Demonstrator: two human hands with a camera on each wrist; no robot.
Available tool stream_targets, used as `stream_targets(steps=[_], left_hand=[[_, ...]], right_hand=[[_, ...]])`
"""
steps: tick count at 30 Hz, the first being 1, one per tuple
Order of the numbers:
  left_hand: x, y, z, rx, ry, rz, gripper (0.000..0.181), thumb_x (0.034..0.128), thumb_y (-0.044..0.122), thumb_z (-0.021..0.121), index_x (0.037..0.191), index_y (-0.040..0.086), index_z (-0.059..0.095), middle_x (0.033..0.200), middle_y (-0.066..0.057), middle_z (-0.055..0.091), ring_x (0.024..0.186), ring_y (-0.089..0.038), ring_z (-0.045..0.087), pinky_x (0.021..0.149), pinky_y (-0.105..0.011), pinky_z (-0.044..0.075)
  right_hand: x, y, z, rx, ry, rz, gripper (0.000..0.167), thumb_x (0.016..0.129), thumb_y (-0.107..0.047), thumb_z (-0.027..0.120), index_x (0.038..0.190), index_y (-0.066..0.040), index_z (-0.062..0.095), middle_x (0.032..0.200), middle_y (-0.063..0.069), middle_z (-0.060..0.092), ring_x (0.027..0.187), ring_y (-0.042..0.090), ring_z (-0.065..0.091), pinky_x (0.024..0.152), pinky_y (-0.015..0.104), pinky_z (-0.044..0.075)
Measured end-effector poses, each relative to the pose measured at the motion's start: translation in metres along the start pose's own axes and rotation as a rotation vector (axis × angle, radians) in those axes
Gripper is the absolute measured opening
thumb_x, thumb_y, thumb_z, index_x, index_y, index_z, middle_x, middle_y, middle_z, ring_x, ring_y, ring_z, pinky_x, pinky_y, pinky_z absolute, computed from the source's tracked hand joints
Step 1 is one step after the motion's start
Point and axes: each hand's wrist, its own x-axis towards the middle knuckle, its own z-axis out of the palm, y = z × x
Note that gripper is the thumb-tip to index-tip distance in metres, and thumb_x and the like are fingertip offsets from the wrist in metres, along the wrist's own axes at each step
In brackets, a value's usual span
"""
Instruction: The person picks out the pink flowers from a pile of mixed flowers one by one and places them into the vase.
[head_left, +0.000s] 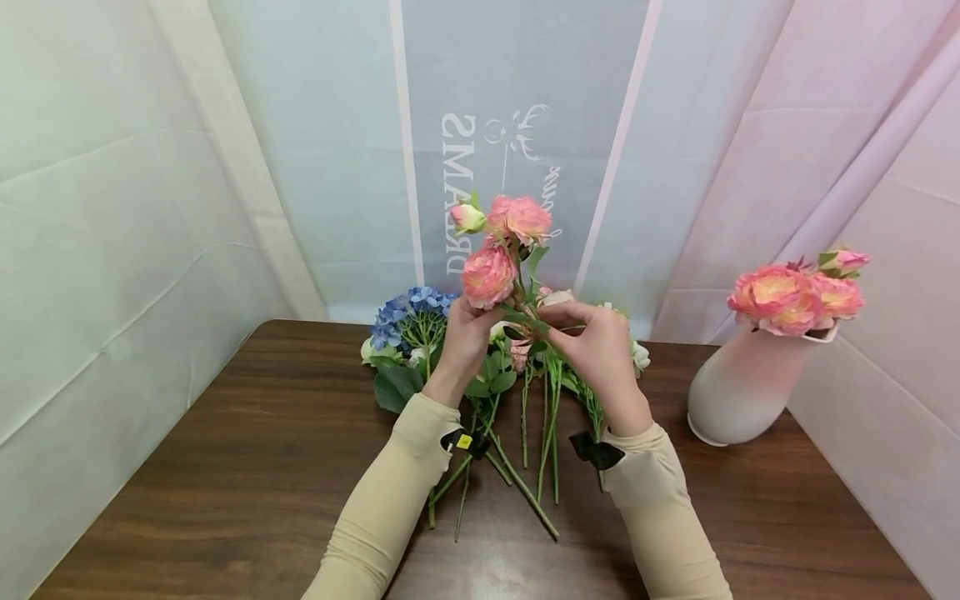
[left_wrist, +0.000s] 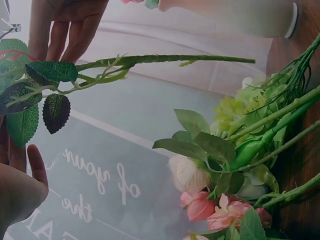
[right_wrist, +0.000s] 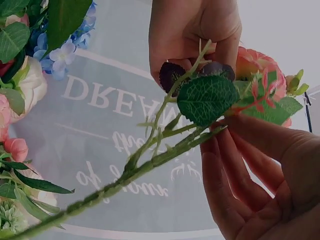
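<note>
An artificial pink peony stem [head_left: 488, 277] is held up above the table, with two open blooms, a bud and green leaves [right_wrist: 207, 99]. My left hand [head_left: 463, 343] grips it just below the lower bloom; leaves partly hide those fingers in the left wrist view. From the other side my right hand [head_left: 600, 346] pinches the stalk among the leaves between thumb and fingers [right_wrist: 230, 185]. The bare lower stem [left_wrist: 175, 58] sticks out free of both hands. A white vase [head_left: 738, 392] with more pink peonies [head_left: 776, 298] stands at the right.
Several artificial flowers lie on the brown table [head_left: 247, 467] beneath my hands, among them a blue hydrangea [head_left: 412, 317] and pink blooms [left_wrist: 227, 215]. Their green stems [head_left: 528, 492] point toward me. A printed curtain [head_left: 525, 75] hangs behind the table, with pale cloth on both sides.
</note>
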Motion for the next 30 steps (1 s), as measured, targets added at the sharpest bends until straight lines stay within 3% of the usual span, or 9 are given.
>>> stream_targets(steps=[7,21,30], left_hand=[[-0.0010,-0.0035,0.0013,-0.012,0.038,-0.022,0.043,0.0837,-0.019,0.045,0.083,0.019,0.066,0.087,0.007,0.064,0.089,-0.008,0.058,0.080,-0.025,0.047],[-0.0019,-0.0025,0.0032,0.039,0.019,0.011,0.046,0.0854,-0.019,0.045,0.088,0.021,0.068,0.088,0.008,0.067,0.094,-0.010,0.060,0.084,-0.027,0.046],[-0.0027,-0.0061,0.0024,0.020,0.011,0.016,0.040,0.0884,-0.013,0.050,0.087,0.022,0.069,0.089,0.009,0.068,0.094,-0.009,0.062,0.088,-0.028,0.048]], right_hand=[[-0.0012,-0.0027,0.0006,-0.016,0.042,-0.014,0.020,0.081,-0.002,0.068,0.097,-0.011,0.076,0.085,0.009,0.074,0.075,0.023,0.072,0.067,0.039,0.058],[-0.0021,-0.0058,0.0045,-0.089,0.148,-0.096,0.013,0.080,-0.013,0.075,0.093,-0.011,0.078,0.079,0.008,0.074,0.067,0.020,0.071,0.059,0.039,0.056],[-0.0009,-0.0028,0.0072,-0.157,0.203,-0.111,0.012,0.080,-0.015,0.075,0.091,-0.011,0.078,0.077,0.007,0.074,0.065,0.021,0.070,0.052,0.035,0.049]])
